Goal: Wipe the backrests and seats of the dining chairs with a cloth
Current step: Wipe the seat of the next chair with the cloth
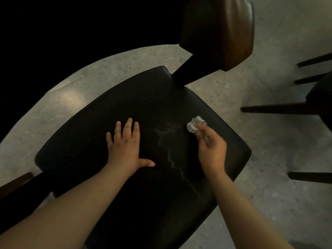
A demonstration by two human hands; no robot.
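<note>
Both your hands are on the black seat (pixel 93 126): left hand (pixel 125 146) flat with fingers spread, right hand (pixel 212 150) pinching the crumpled cloth (pixel 195 124).

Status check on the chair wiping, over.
Left hand flat on black seat. Right hand pinching white cloth over seat. Dusty streak between hands. Nothing blocking.

A dining area, by its dark padded seat (pixel 111 123), wooden backrest (pixel 231 33), neighbouring chair legs (pixel 273 109) and speckled stone floor (pixel 269 159).

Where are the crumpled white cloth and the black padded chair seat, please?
crumpled white cloth (pixel 195 124): head view, bunched middle.
black padded chair seat (pixel 80 141): head view, bare left part.
</note>
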